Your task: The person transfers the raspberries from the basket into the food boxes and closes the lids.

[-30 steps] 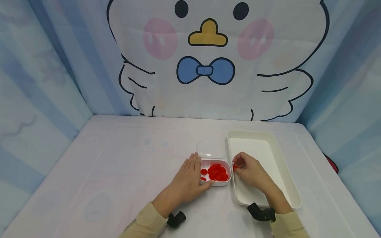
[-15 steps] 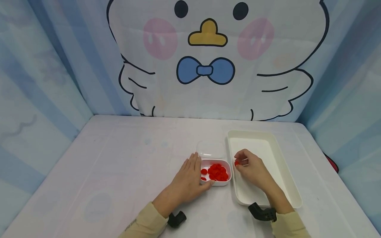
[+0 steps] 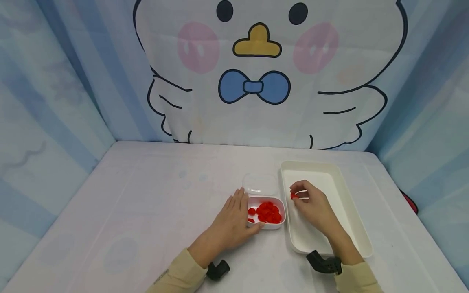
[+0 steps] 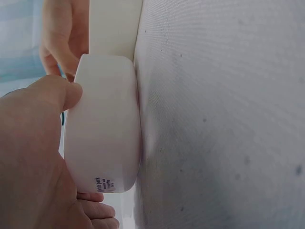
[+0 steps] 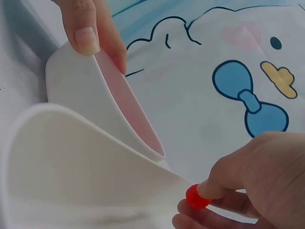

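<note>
A small white box (image 3: pixel 266 226) with a pinkish inside holds several small round red pieces (image 3: pixel 268 212). Spanning its left end is my left hand (image 3: pixel 229 224), the thumb over the near rim and the fingers stretched along the far side. The left wrist view shows small print on the outer wall of the box. Over the left part of a cream tray (image 3: pixel 329 179), my right hand (image 3: pixel 315 207) pinches one round red piece (image 5: pixel 198 196) between thumb and fingertips. Up close in the right wrist view, that piece looks bumpy.
Behind the box lies a clear plastic lid (image 3: pixel 260 184). The tray stands just right of the box, its raised rim between them. A patterned cloth covers the table (image 3: pixel 146 203), and a printed curtain (image 3: pixel 253 122) hangs behind it.
My right hand has moved away from the box, farther over the tray and slightly forward, with the red piece still pinched. The left hand and the box have stayed put.
</note>
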Demonstrator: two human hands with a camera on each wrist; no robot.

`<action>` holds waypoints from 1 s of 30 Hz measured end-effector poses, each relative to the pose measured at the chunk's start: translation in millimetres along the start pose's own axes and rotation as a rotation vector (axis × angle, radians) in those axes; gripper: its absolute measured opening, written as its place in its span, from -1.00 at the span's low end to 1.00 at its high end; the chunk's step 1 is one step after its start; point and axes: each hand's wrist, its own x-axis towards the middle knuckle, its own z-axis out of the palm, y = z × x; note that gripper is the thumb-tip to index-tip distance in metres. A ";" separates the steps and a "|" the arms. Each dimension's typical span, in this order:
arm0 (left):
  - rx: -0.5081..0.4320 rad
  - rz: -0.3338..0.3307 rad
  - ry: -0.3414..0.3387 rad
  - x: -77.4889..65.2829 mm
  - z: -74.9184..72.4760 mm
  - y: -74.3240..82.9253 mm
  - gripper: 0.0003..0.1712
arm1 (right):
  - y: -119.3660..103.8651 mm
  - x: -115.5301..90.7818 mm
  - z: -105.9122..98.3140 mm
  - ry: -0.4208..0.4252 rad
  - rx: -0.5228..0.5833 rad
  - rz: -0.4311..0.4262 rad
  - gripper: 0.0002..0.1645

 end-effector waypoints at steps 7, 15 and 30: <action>-0.005 -0.008 -0.006 0.0 0.3 0.9 0.11 | -2.6 -0.7 -0.9 0.019 0.046 -0.026 -0.75; -0.001 -0.010 -0.006 0.0 0.5 1.2 0.11 | -5.3 -2.2 -2.2 0.034 0.061 -0.030 -0.68; -0.002 -0.015 -0.011 1.0 0.3 0.8 0.13 | -9.9 -2.7 2.4 0.041 0.107 -0.017 -0.63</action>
